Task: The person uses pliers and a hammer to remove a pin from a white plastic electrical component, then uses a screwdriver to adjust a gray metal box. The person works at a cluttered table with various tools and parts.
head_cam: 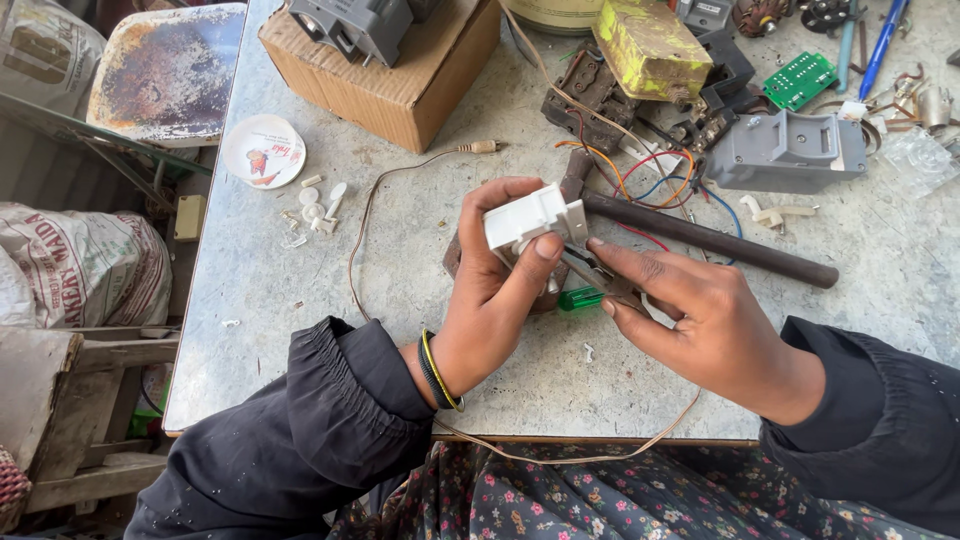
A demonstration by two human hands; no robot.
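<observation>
Head view | left hand (490, 300) curled, clenched round white switch block (530, 217), long axis tilted up-right, mid-worktop (300, 350) | right hand (700, 320) pinching thin metal tool (590, 268) pointing up-left at block.

A cardboard box (400, 80) (grey device on top), green circuit board (800, 80), dark rod (720, 243).

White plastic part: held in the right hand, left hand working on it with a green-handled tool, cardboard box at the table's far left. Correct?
Not quite: the hands are swapped. The head view shows the white plastic part held in the left hand, while the right hand works on it with the green-handled tool. The cardboard box does sit toward the far left of the table.
</observation>
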